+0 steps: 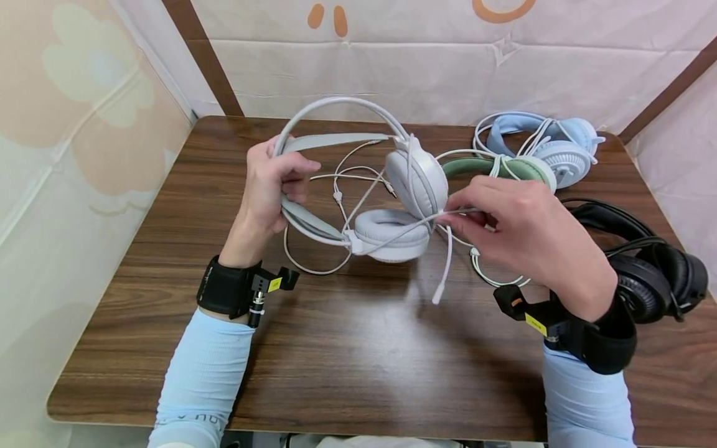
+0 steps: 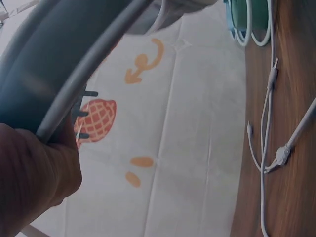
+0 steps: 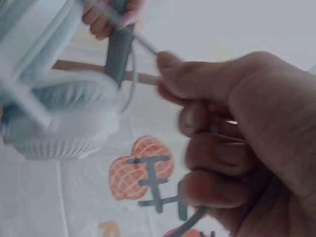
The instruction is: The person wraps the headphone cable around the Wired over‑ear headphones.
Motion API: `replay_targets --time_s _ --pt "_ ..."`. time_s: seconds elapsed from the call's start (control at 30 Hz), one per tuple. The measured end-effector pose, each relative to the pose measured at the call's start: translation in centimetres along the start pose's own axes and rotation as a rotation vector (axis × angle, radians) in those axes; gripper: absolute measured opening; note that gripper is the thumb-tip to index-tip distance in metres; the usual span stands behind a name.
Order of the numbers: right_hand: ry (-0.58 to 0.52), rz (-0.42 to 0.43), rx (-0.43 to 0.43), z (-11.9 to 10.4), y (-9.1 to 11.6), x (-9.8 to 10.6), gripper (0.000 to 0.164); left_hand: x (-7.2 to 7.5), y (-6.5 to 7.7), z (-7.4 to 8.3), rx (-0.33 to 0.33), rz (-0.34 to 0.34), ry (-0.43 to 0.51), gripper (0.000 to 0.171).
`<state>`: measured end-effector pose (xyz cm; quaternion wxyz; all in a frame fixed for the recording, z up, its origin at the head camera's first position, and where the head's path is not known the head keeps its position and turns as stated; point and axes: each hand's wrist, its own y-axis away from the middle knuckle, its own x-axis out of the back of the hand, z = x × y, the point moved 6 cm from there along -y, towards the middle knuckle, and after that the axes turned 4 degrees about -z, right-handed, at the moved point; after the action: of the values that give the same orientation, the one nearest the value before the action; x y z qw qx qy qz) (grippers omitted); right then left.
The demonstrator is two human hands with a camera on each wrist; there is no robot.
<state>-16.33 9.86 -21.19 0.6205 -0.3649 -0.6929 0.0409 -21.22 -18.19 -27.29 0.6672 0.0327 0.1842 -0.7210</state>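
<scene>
A white headset (image 1: 416, 174) is held up over the table, its two ear cups toward the right and its headband toward the left. My left hand (image 1: 262, 186) grips the headband at the top of its arc. Between thumb and index finger, my right hand (image 1: 521, 224) pinches the thin white cable (image 3: 145, 44), pulled taut across the ear cups. The other right fingers are curled in, and a length of cable emerges below them in the right wrist view. A slim microphone boom (image 1: 446, 264) hangs down beside the lower ear cup.
On the wooden table (image 1: 358, 373), the white cable's split end with plugs (image 2: 271, 76) lies behind the headset. Green headphones (image 1: 529, 169) and light blue headphones (image 1: 562, 158) lie at the back right. Black headphones (image 1: 644, 274) lie right of my right hand. A printed cloth wall (image 1: 414, 74) borders the back.
</scene>
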Motion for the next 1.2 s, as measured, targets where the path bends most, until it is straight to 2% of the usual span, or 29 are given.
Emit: replay_targets --time_s 0.2,0.33,0.53,0.63,0.83,1.0,1.13,1.2 --pt "0.027 0.08 0.004 1.2 -0.6 -0.3 0.018 -1.2 0.4 -0.7 0.121 -0.109 -0.008 0.031" --pt "0.044 0.114 -0.006 1.8 -0.8 -0.8 0.016 -1.9 0.6 -1.0 0.152 -0.146 -0.005 0.031" --pt "0.02 0.215 0.033 1.6 -0.8 -1.4 0.013 -2.8 0.7 -1.4 0.176 -0.17 -0.071 0.031" --pt "0.012 0.237 0.028 1.8 -0.8 -1.4 0.014 -3.2 0.7 -1.4 0.181 -0.184 -0.082 0.03" --pt "-0.068 0.195 -0.05 3.8 -0.7 -1.0 0.013 -3.4 0.7 -1.4 0.198 -0.254 0.022 0.028" --pt "-0.215 0.242 -0.093 6.3 -0.1 -0.4 0.019 -3.2 0.8 -1.7 0.218 -0.343 0.133 0.024" --pt "-0.308 0.23 -0.152 8.1 0.1 -0.5 0.019 -3.4 0.7 -1.9 0.202 -0.421 0.254 0.02" --pt "-0.325 0.209 -0.194 8.9 0.2 -0.9 0.016 -3.3 0.6 -2.0 0.205 -0.432 0.333 0.022"
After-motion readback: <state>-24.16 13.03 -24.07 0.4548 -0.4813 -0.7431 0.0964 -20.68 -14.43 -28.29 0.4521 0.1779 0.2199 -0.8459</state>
